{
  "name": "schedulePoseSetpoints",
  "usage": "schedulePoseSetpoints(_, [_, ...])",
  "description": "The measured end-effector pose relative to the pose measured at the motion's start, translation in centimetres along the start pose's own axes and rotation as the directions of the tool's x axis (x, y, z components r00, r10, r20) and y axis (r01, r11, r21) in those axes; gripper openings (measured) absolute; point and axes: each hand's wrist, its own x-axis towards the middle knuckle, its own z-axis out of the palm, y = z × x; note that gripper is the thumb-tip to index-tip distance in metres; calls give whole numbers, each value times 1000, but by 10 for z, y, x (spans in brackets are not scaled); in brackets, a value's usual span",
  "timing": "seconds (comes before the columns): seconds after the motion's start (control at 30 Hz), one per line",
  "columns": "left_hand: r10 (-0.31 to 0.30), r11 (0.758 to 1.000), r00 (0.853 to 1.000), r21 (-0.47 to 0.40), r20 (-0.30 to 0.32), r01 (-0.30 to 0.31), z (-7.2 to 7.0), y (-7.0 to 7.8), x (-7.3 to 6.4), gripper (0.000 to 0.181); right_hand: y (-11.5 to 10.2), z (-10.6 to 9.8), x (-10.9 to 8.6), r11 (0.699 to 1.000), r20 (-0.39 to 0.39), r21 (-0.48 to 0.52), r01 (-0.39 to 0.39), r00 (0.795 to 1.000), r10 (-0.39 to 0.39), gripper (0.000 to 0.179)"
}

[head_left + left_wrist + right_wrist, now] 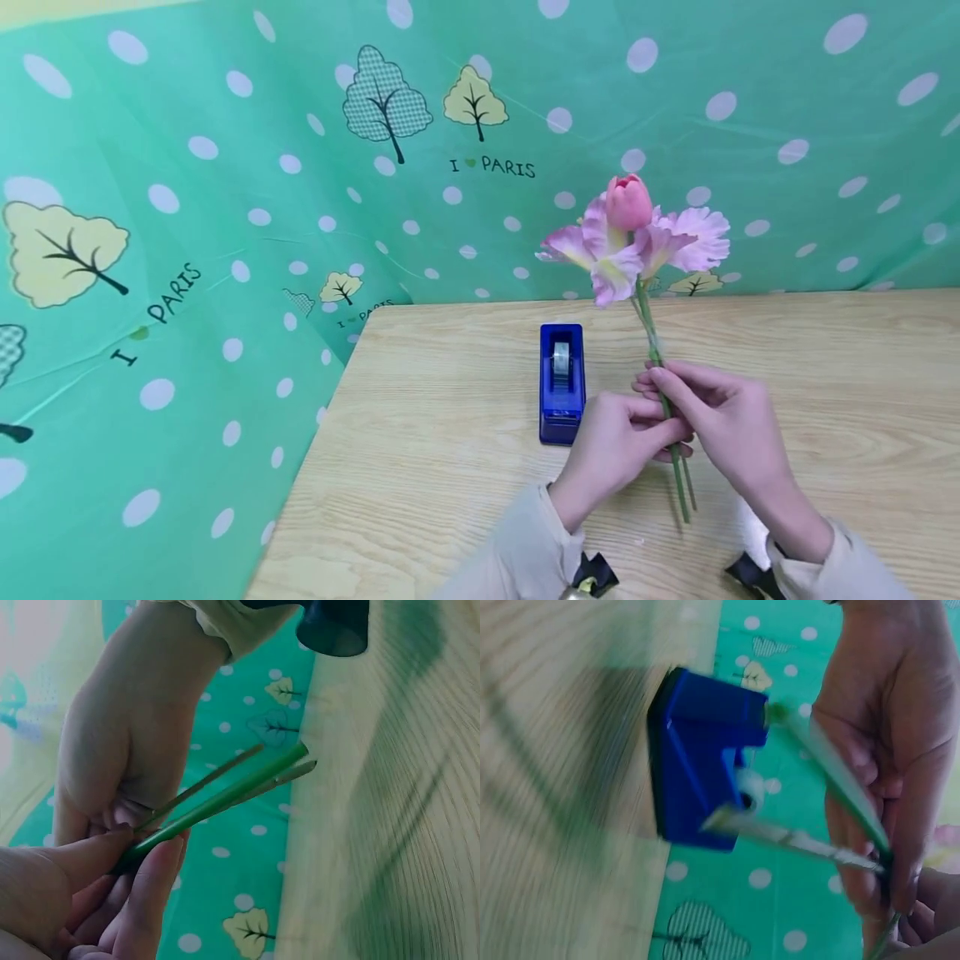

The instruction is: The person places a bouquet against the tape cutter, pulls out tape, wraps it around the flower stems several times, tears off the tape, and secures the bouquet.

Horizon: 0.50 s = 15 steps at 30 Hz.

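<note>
A small bunch of artificial flowers (628, 204), a pink tulip above ruffled lilac-pink blooms, stands nearly upright over the table. My right hand (731, 425) pinches its green stems (647, 321) between thumb and fingers, just below a clear wrapped band. Lower on the same stems, my left hand (618, 437) pinches them too, and the cut ends stick out beneath it. In the left wrist view the stem ends (225, 791) show as one thick green stem and thinner ones. A blue tape dispenser (562, 408) with a tape roll sits left of the hands.
The wooden table (420, 417) reaches back to a green polka-dot cloth (480, 242) printed with trees, which hangs behind it and along the left side. Black straps (596, 575) show at the sleeve cuffs.
</note>
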Motion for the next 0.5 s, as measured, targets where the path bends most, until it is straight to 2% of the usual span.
schedulePoseSetpoints(0.13, [-46, 996, 999, 74, -29, 48, 13, 4, 9, 16, 10, -13, 7, 994, -12, -108, -7, 1000, 6, 23])
schedulePoseSetpoints(0.27, [-71, 977, 995, 195, -64, 83, 27, 2, 15, 20, 22, -26, 8, 979, -33, -204, -15, 999, 9, 22])
schedulePoseSetpoints(0.4, [-33, 938, 997, 342, -70, 55, 39, -2, 20, 28, 34, -37, 5, 965, -59, -262, 14, 998, -31, 16])
schedulePoseSetpoints(0.5, [-19, 919, 998, 392, -65, 43, 47, -4, 25, 34, 41, -44, 7, 956, -55, -290, 52, 996, -71, 12])
